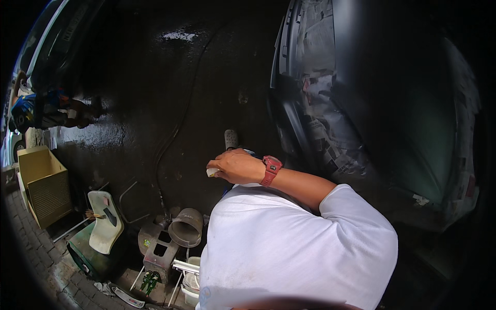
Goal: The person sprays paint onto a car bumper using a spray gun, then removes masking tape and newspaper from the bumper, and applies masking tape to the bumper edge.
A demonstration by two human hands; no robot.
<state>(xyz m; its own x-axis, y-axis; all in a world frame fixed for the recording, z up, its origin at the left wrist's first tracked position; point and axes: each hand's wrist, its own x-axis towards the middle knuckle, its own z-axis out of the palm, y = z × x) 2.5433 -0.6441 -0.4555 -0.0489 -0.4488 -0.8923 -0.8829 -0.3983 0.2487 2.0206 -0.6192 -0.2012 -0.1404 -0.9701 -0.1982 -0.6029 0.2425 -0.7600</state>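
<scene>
My right hand (pixel 238 164) is bent across the front of my white shirt (pixel 289 243), with a red watch (pixel 271 170) on its wrist. Its fingers are closed on a small white piece (pixel 212 172) with a yellowish spot; most of it is hidden by the fingers, so its kind is unclear. Just past the hand, a light clog (pixel 231 138) shows on the dark wet ground. My left hand is out of sight.
On the right stands a dark car (pixel 392 77) partly masked with newspaper (pixel 336 134). A hose (pixel 178 126) runs along the ground. At lower left are a bucket (pixel 186 227), a hollow block (pixel 160 250), a chair seat (pixel 106 222) and a yellow box (pixel 46 188). Another person (pixel 49 108) is at far left.
</scene>
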